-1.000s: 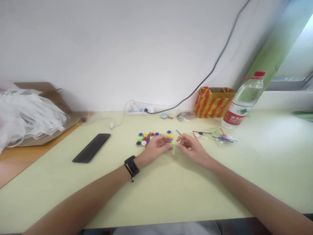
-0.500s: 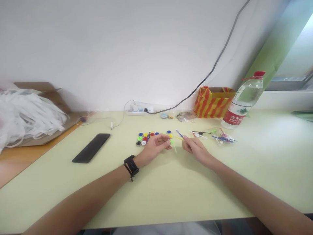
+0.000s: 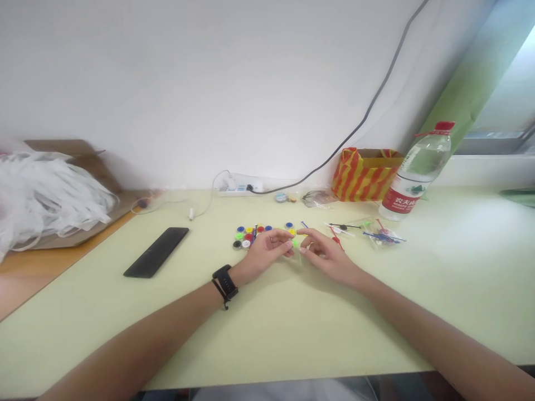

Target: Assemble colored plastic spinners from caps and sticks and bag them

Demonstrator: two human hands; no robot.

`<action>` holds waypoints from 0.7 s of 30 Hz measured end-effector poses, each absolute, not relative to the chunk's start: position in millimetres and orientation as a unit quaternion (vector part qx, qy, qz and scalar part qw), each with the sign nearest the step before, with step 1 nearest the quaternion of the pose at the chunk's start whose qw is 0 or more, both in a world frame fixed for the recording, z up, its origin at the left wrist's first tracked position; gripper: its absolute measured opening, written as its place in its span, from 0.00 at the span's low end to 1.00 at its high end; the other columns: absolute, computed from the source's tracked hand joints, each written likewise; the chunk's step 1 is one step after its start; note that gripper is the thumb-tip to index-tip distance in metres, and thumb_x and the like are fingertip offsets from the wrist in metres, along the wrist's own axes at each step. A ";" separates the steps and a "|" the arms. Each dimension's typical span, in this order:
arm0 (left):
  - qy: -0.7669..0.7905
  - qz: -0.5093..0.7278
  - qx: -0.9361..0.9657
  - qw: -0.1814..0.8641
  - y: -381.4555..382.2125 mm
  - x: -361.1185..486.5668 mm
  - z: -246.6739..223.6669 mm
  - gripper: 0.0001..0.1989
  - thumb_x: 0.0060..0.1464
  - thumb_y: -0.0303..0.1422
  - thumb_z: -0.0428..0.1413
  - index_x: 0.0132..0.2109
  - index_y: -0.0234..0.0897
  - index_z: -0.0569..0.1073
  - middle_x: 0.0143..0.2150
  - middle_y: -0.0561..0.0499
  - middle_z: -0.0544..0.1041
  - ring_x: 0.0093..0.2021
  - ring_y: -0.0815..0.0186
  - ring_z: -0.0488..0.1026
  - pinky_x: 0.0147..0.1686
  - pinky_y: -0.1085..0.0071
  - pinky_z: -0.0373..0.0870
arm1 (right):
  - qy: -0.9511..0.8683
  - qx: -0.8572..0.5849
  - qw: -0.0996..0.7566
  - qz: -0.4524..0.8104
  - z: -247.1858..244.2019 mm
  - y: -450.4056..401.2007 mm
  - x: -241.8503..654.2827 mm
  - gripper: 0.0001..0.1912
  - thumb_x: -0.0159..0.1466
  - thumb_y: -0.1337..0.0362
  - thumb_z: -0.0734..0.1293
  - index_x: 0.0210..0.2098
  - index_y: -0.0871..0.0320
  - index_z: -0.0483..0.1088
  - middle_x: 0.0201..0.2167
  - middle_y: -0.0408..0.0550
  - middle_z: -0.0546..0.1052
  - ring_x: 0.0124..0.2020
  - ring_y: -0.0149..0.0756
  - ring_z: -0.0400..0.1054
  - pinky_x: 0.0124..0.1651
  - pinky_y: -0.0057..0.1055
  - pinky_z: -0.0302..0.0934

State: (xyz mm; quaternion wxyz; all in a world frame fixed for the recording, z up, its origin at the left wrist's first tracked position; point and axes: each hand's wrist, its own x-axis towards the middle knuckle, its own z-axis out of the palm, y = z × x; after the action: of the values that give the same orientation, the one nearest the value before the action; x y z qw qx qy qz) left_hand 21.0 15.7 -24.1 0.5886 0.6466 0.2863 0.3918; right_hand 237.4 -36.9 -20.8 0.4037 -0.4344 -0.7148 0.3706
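In the head view, your left hand [image 3: 270,245] has its grip closed on a small green piece [image 3: 295,243], pinched at the tip of the thumb and raised a little over the surface [image 3: 259,323]. A thin pale stem [image 3: 300,259] shows below it, blurred. Your right hand [image 3: 328,256] faces it, forefinger reaching over and thumb just beside the stem; whether its grip has hold of anything can't be made out.

To work the piece well, steady your left pinch and let the right fingertips make the fine adjustment. Line up the parts before pressing, and press gently, since a thin stem would probably bend. Mind the coloured discs [image 3: 248,237] beyond your left hand and the blue stick [image 3: 305,224] beyond your right fingers.
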 end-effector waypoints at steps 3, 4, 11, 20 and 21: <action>0.289 0.392 0.647 0.588 15.6 21.3 -24.0 0.17 0.58 0.40 0.66 0.49 0.34 0.78 0.42 0.46 0.79 0.38 0.63 0.80 0.43 0.64 0.77 | -0.718 -0.436 0.414 0.350 -21.5 -36.4 237.8 0.23 0.70 0.55 0.65 0.63 0.48 0.61 0.40 0.45 0.72 0.28 0.31 0.64 0.29 0.30 0.60; 0.289 0.392 0.645 0.589 15.6 21.4 -23.8 0.17 0.58 0.40 0.66 0.48 0.34 0.78 0.42 0.46 0.79 0.38 0.64 0.80 0.43 0.64 0.77 | -0.721 -0.435 0.417 0.342 -22.1 -36.1 238.1 0.25 0.70 0.56 0.65 0.65 0.48 0.59 0.40 0.45 0.72 0.28 0.31 0.64 0.29 0.30 0.61; 0.302 0.389 0.635 0.596 15.9 21.0 -22.3 0.18 0.57 0.41 0.67 0.48 0.33 0.79 0.39 0.46 0.80 0.37 0.63 0.80 0.42 0.66 0.76 | -0.761 -0.434 0.408 0.257 -22.7 -39.9 238.5 0.37 0.71 0.60 0.63 0.74 0.45 0.42 0.39 0.43 0.71 0.28 0.31 0.65 0.29 0.29 0.62; 0.301 0.381 0.616 0.620 20.9 19.4 -27.1 0.18 0.55 0.41 0.68 0.47 0.32 0.79 0.36 0.46 0.81 0.36 0.63 0.80 0.42 0.65 0.76 | -0.776 -0.452 0.351 0.265 -14.9 -37.6 244.6 0.26 0.75 0.49 0.55 0.28 0.56 0.68 0.25 0.44 0.68 0.24 0.34 0.63 0.32 0.33 0.58; 0.302 0.382 0.615 0.620 21.0 19.6 -27.4 0.18 0.55 0.41 0.68 0.46 0.32 0.79 0.36 0.46 0.81 0.35 0.63 0.80 0.42 0.65 0.76 | -0.774 -0.449 0.341 0.288 -13.2 -36.5 244.9 0.30 0.76 0.48 0.53 0.21 0.56 0.61 0.21 0.43 0.64 0.23 0.33 0.60 0.31 0.33 0.56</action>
State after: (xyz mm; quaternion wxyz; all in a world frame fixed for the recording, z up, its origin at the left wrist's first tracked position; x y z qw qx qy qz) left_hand 19.6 21.0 -27.4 0.6198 0.6153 0.3017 0.3825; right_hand 244.9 -36.5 -13.2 0.3408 -0.4487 -0.7741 0.2884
